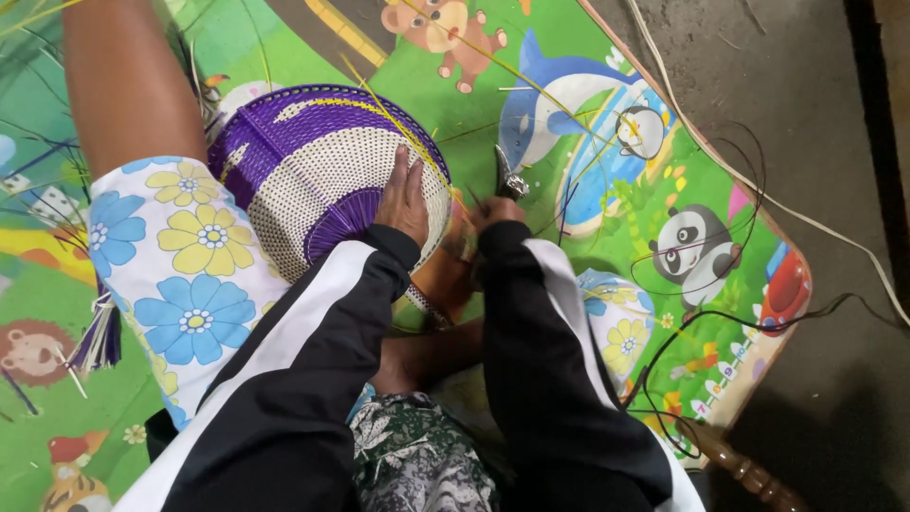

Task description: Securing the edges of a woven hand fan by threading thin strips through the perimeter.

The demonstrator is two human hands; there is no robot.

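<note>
Resting flat on the woven basket (322,161), left hand (404,201); right hand (497,212) grips pliers (509,176).

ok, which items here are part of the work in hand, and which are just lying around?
In use:
- woven purple and white basket, left hand flat on it
- metal cutters in right hand
- yellow weaving strips

Lying about:
- animal-print play mat
- white cord
- purple strip bundle
- turned wooden leg

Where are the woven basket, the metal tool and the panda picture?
woven basket (313,156), head view, on its white woven middle.
metal tool (509,178), head view, on its shiny jaws above the right hand (495,214).
panda picture (699,248), head view, on the panda's body.
</note>
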